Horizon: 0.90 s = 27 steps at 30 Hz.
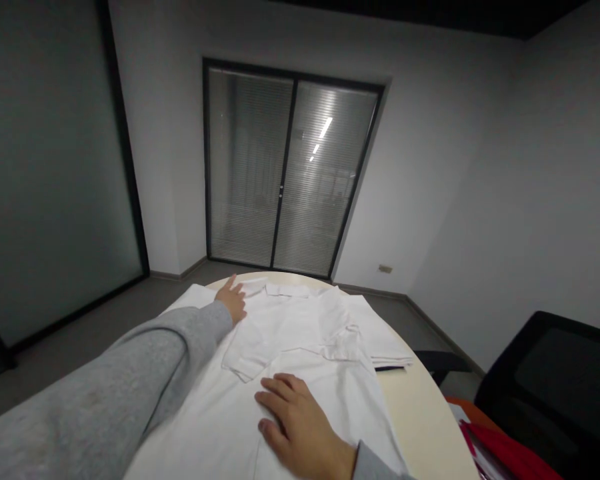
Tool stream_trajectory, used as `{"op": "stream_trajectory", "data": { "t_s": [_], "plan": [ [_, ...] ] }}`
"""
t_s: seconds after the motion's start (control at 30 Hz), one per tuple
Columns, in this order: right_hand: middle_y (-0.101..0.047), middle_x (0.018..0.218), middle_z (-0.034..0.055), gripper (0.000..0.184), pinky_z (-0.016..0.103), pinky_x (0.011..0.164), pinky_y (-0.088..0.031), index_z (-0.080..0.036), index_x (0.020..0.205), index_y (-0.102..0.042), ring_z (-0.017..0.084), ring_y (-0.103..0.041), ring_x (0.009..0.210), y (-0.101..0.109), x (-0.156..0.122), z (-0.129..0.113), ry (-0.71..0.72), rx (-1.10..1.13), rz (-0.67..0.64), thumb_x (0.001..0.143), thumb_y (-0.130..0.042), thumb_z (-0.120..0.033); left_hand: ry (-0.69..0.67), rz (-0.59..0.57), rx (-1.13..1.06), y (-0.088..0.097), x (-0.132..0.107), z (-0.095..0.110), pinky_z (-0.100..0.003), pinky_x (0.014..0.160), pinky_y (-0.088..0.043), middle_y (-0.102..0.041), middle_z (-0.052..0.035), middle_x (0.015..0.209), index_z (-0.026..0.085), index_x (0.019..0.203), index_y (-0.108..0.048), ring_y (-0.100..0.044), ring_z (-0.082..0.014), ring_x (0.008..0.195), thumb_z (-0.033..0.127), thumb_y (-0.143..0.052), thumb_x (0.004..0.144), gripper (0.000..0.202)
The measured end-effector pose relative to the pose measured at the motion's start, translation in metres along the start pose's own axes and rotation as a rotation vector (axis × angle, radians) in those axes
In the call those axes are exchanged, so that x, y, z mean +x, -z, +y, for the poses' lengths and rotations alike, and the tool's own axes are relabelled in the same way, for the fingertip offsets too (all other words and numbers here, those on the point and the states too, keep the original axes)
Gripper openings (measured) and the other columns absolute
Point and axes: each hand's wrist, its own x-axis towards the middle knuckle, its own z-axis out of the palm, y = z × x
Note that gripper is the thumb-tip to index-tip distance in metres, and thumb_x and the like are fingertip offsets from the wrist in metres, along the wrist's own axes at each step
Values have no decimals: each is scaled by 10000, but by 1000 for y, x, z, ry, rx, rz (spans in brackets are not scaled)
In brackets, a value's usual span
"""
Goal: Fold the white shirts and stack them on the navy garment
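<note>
Shirt [290,327], white, short-sleeved, lay on the round table [420,407], collar end farthest from me; my left hand [231,300] (fingers spread) rested by its far-left shoulder, my right hand [297,423], loosely splayed, gripping nothing, lower down.

Garment [300,327] on table [425,420] (chair [545,373] to the right).

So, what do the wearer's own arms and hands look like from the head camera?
Both the left hand and right hand are bare, with no gloves, rings or markings visible. The left sleeve is long, mottled light grey and loosely creased. Only a small part of the right sleeve shows, also grey.
</note>
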Motion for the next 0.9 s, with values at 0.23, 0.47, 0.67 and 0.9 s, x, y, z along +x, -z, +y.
{"op": "stream_trajectory", "data": {
  "t_s": [0.23, 0.47, 0.67, 0.9],
  "plan": [
    [-546, 1550, -20, 415, 424, 1222, -302, -330, 1411, -603, 270, -425, 1413, 3, 3, 2, -4, 13, -52, 1001, -578, -396, 255, 17, 98, 1, -2, -42, -681, 1172, 33, -718, -187, 1304, 198, 1109, -800, -398, -444, 1438, 362, -661, 898, 301],
    [-470, 1616, -2, 427, 419, 1228, -300, -333, 1426, -594, 266, -405, 1439, 6, 4, -1, -24, 4, -79, 1004, -577, -397, 259, 83, 7, -23, -19, 55, -587, 1075, -301, -691, -284, 1264, 91, 1407, -624, -573, -427, 1243, 459, -530, 982, 571],
    [-497, 1592, 38, 492, 436, 1242, -301, -312, 1459, -568, 265, -428, 1444, 12, 5, -4, -36, 31, -92, 970, -610, -352, 381, 77, -553, -43, -20, 77, -638, 1023, -372, -686, -291, 1246, 129, 1630, -308, -649, -459, 1171, 306, -640, 902, 819],
    [-301, 1695, 132, 1067, 474, 1248, -333, -251, 1671, -106, 291, -385, 1510, -11, 9, 19, -258, 315, 200, 810, -737, -248, 224, 97, -1355, -36, -13, 75, -395, 903, -560, -758, -148, 1142, 168, 1561, -389, -747, -249, 971, 300, -460, 1022, 559]
  ]
}}
